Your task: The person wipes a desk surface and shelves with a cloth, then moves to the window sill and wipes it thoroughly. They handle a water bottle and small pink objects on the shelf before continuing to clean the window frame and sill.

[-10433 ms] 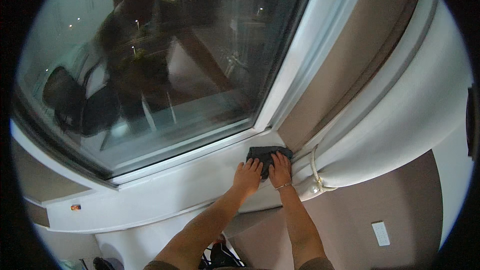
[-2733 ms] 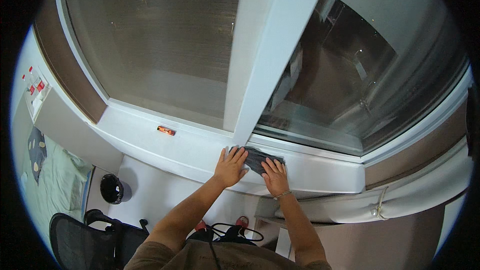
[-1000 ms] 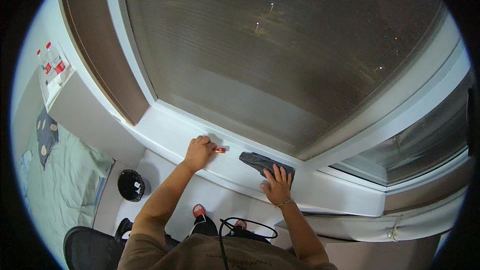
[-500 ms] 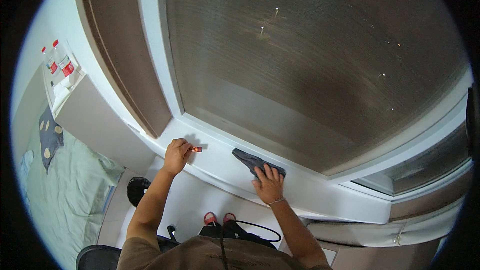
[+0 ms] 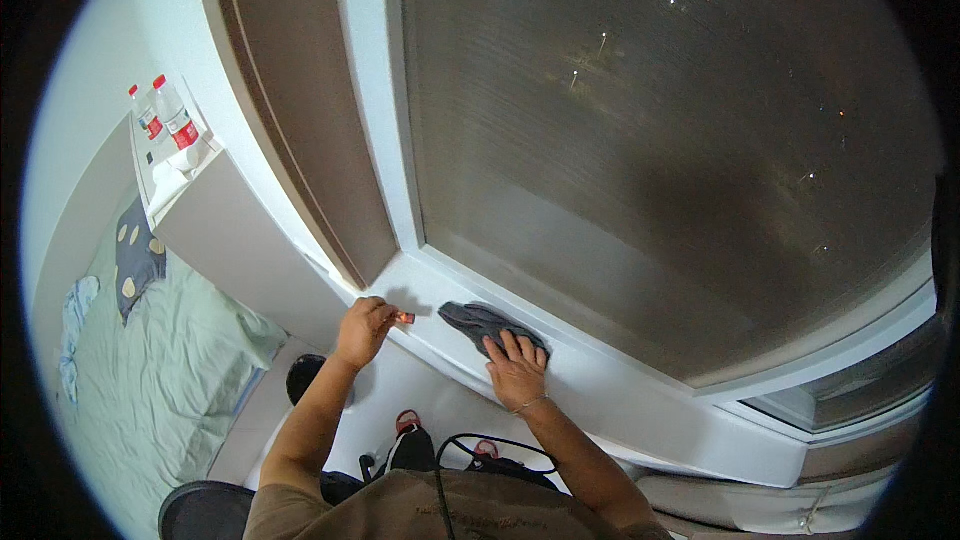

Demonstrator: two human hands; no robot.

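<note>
My left hand (image 5: 366, 328) is closed over the left end of the white windowsill (image 5: 620, 395). Its fingertips pinch a small red-orange object (image 5: 405, 318), too small and partly covered to name. A dark grey cloth (image 5: 476, 320), crumpled and bunched, lies on the sill to the right of that object, close to the window frame. Resting on the cloth's right end is my right hand (image 5: 518, 370), palm down with its fingers spread. Its palm covers part of the cloth.
The large window pane (image 5: 640, 170) rises beyond the sill. To the left stand a cabinet with two bottles (image 5: 175, 115) on top and a bed (image 5: 170, 370) with green bedding. A black round object (image 5: 305, 378) and a dark chair (image 5: 205, 512) are on the floor side.
The view has shifted. My right hand and the cloth have slid left along the sill, nearer the left hand. My left hand, still pinching the small object, has also moved left. My feet are farther apart.
</note>
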